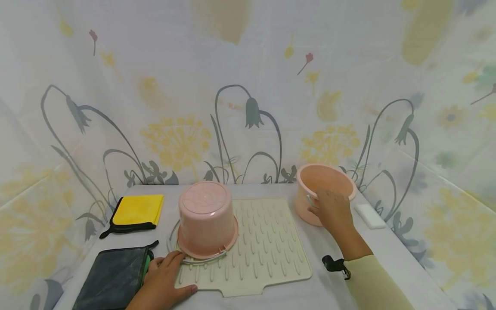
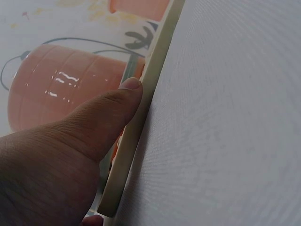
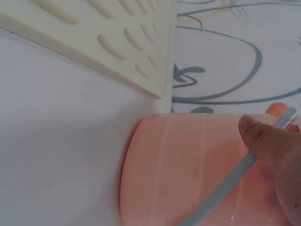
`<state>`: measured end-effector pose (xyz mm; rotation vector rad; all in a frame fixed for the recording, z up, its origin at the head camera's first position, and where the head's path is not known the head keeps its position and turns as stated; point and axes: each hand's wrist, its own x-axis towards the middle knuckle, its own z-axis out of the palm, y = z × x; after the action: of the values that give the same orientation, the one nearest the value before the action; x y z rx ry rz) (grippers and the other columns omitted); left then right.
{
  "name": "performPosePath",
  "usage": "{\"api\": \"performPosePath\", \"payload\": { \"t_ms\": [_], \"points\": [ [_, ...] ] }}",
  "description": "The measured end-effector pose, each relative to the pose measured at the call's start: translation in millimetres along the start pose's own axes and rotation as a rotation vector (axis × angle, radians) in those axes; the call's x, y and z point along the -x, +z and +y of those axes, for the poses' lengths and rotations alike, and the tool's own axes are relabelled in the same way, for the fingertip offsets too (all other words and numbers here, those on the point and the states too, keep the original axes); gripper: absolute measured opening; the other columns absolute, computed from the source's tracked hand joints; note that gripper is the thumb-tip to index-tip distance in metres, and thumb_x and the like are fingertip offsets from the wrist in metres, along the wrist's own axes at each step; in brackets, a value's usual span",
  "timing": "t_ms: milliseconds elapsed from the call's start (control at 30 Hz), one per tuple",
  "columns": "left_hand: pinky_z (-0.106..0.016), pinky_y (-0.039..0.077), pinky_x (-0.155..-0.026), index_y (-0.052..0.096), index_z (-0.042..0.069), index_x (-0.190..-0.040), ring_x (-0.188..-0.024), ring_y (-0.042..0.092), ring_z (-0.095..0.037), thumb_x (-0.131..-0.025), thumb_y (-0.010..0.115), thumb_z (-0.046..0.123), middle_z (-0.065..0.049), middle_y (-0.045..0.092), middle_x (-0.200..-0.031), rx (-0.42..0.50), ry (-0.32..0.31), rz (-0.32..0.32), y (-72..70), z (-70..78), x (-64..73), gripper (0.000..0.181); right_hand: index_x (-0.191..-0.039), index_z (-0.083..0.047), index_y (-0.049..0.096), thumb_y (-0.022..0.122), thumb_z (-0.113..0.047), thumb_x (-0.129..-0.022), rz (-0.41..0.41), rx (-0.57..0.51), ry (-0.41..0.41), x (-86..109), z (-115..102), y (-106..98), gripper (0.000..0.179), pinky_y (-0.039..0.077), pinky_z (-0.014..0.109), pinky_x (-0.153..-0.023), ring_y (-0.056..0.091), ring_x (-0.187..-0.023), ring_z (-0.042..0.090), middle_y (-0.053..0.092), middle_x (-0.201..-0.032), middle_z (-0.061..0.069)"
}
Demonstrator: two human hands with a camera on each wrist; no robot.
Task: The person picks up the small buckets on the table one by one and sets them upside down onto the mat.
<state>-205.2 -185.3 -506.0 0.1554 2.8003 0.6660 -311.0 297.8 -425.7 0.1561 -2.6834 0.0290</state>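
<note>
A pink bucket (image 1: 207, 224) stands upside down on the left part of a cream ridged draining mat (image 1: 267, 245), its grey handle (image 1: 205, 259) lying around its rim. Beside that rim, my left hand (image 1: 164, 273) rests at the mat's left front corner. The left wrist view shows its thumb (image 2: 110, 106) along the mat's edge. To the right of the mat, my right hand (image 1: 334, 211) grips the rim of an upright pink bucket (image 1: 304, 209). Its thumb (image 3: 265, 136) presses the grey handle (image 3: 225, 186) against the outer wall; the fingers inside are hidden.
At the left lie a yellow cloth pad (image 1: 138, 209) with black trim and a dark folded pad (image 1: 112, 275) with some green at its side. A white block (image 1: 370, 216) lies right of the upright bucket. A patterned curtain (image 1: 248, 142) hangs behind the white table (image 1: 321, 258).
</note>
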Motion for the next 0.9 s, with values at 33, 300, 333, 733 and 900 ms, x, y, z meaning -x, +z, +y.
{"api": "performPosePath", "payload": {
  "t_ms": [33, 300, 333, 733, 900],
  "points": [
    [-0.075, 0.036, -0.103, 0.053, 0.01, -0.15, -0.133, 0.035, -0.052, -0.068, 0.084, 0.075, -0.015, 0.046, -0.155, -0.001, 0.004, 0.002, 0.1, -0.1, -0.1, 0.109, -0.082, -0.011, 0.056, 0.094, -0.039, -0.078, 0.007, 0.001, -0.003, -0.1, 0.3, 0.5, 0.048, 0.035, 0.037, -0.058, 0.048, -0.063, 0.023, 0.048, -0.066, 0.0],
    [-0.075, 0.033, -0.106, 0.052, 0.008, -0.15, -0.136, 0.037, -0.049, -0.069, 0.084, 0.076, -0.016, 0.046, -0.155, -0.004, 0.017, -0.001, -0.1, -1.9, -2.6, 0.11, -0.081, -0.011, 0.055, 0.094, -0.038, -0.078, 0.037, -0.003, -0.018, 1.0, 2.2, 0.6, 0.047, 0.035, 0.036, -0.058, 0.048, -0.062, 0.022, 0.047, -0.065, -0.001],
    [-0.075, 0.032, -0.107, 0.052, 0.008, -0.15, -0.136, 0.037, -0.049, -0.069, 0.084, 0.075, -0.016, 0.046, -0.155, -0.004, 0.016, -0.003, -0.1, -2.0, -2.5, 0.11, -0.081, -0.011, 0.055, 0.094, -0.038, -0.078, 0.037, -0.004, -0.017, 1.6, 2.3, 0.3, 0.047, 0.035, 0.036, -0.058, 0.048, -0.062, 0.022, 0.047, -0.065, -0.001],
    [-0.075, 0.033, -0.106, 0.051, 0.009, -0.151, -0.134, 0.038, -0.051, -0.071, 0.084, 0.072, -0.016, 0.045, -0.156, -0.016, 0.027, 0.007, -0.8, 0.3, -0.1, 0.107, -0.074, -0.014, 0.049, 0.092, -0.033, -0.081, 0.032, -0.05, 0.017, 4.8, 7.7, -1.6, 0.048, 0.031, 0.036, -0.055, 0.045, -0.057, 0.022, 0.047, -0.062, 0.0],
    [-0.075, 0.032, -0.107, 0.051, 0.009, -0.152, -0.134, 0.039, -0.051, -0.072, 0.084, 0.072, -0.016, 0.045, -0.157, -0.015, 0.027, -0.002, -0.7, 0.4, 0.3, 0.107, -0.073, -0.015, 0.048, 0.093, -0.033, -0.08, 0.033, -0.058, 0.014, 8.3, 8.7, -6.0, 0.049, 0.031, 0.036, -0.054, 0.045, -0.057, 0.022, 0.047, -0.062, -0.001]
  ]
}}
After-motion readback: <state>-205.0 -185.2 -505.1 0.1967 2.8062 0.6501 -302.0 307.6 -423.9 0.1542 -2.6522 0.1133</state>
